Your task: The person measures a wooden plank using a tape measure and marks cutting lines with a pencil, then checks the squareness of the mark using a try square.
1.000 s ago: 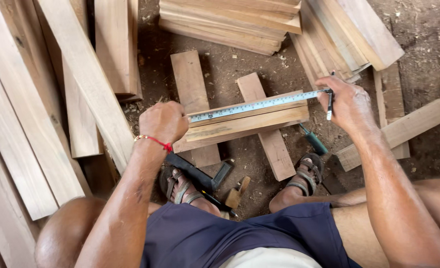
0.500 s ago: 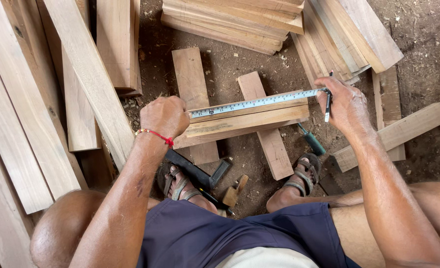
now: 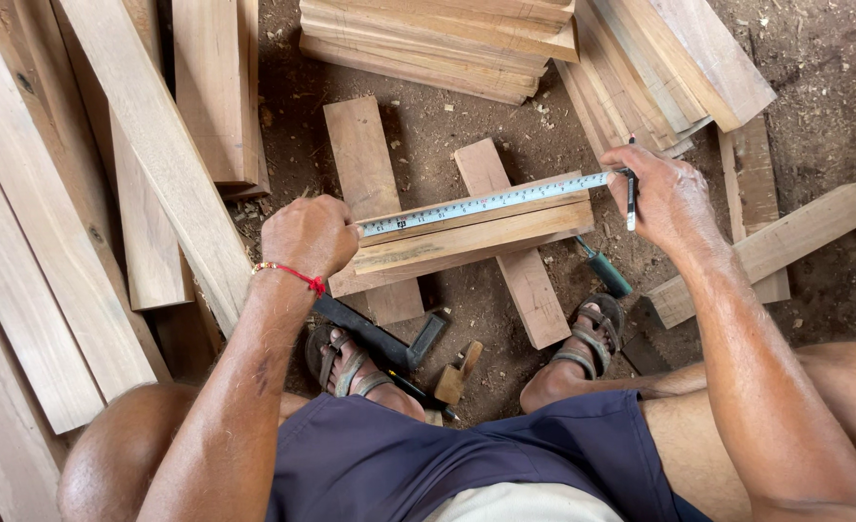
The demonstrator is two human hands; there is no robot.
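Head view is showing the left hand (image 3: 307,235) and right hand (image 3: 668,198), pencil (image 3: 631,196) tucked in, gripping a tape measure (image 3: 486,203) along the middle board (image 3: 467,237); marking probably needs steady hands

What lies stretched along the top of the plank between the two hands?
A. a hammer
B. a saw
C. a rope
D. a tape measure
D: a tape measure runs along the plank, from the left hand to the right hand, which also holds a pencil.
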